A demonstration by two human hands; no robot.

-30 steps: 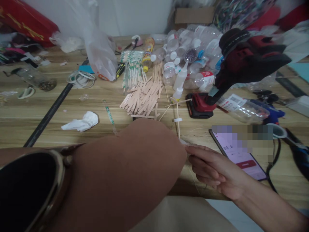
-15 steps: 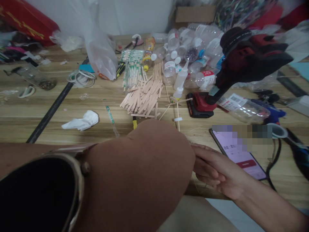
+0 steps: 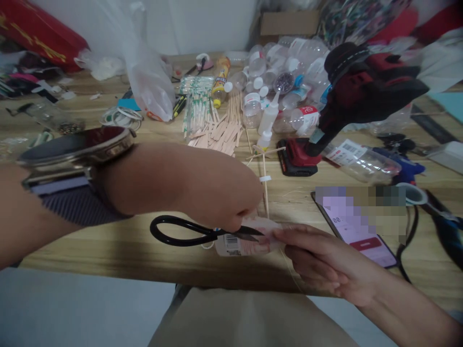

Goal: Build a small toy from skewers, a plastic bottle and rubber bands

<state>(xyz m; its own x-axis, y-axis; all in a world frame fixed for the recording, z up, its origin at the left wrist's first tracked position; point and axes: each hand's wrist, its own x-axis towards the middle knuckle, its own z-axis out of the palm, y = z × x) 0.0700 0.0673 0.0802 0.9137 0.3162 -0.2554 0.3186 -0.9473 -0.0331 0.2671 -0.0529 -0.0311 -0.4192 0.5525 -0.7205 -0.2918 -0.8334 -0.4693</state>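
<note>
At the near edge of the pale wood-grain table (image 3: 108, 255), a pair of black-handled scissors (image 3: 213, 235) and a clear plastic piece with a printed barcode label (image 3: 239, 247) are now being exposed, both having been covered by the left arm half a second ago. The left hand (image 3: 217, 193), wearing a round dark watch (image 3: 77, 147), is being held over them; its fingertips are being hidden, so its grip cannot be told. The plastic's right edge is being pinched between the thumb and fingers of the right hand (image 3: 314, 258).

Farther off, the white crumpled tissue, seen before, is now being hidden by the left arm. The near part of the pile of flat wooden sticks (image 3: 219, 136) is being covered too. The screen of the dark-edged phone (image 3: 352, 233) is being partly masked by pixel blocks, while the heaped clear bottles (image 3: 258, 61) are being blurred.
</note>
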